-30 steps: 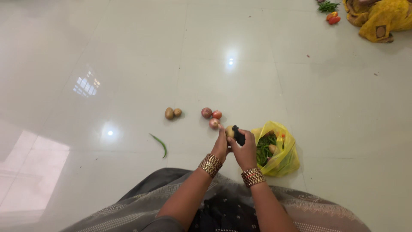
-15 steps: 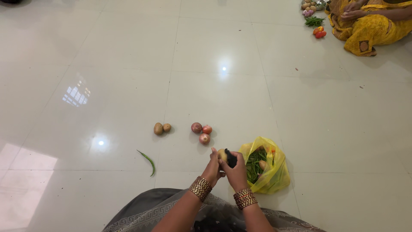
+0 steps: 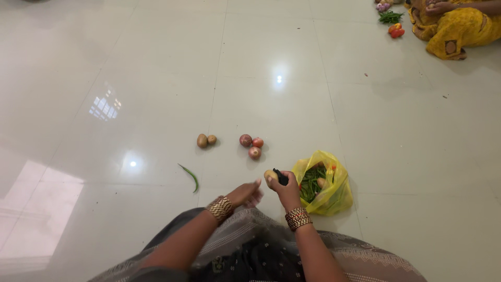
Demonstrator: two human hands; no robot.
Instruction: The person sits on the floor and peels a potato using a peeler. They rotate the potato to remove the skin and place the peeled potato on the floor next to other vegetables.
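The right hand (image 3: 287,191) is clamped around a small pale potato (image 3: 270,175) together with a black peeler (image 3: 281,177), both held just above the tiled floor (image 3: 156,78). The left hand (image 3: 245,193) hangs just beside it, fingers loosely spread and holding nothing (the two hands are apart, not touching). Immediately right of the right hand sits a yellow plastic bag (image 3: 334,193), its mouth open on green beans (image 3: 309,183) and other vegetables. Ahead of the hands lie three red onions (image 3: 251,145) in a tight cluster, and to their left two potatoes (image 3: 206,140) touching each other. A single green chilli (image 3: 190,176) lies on the floor ahead and to the left of the left hand. Far off to the right, another person in yellow cloth (image 3: 459,28) sits near more vegetables
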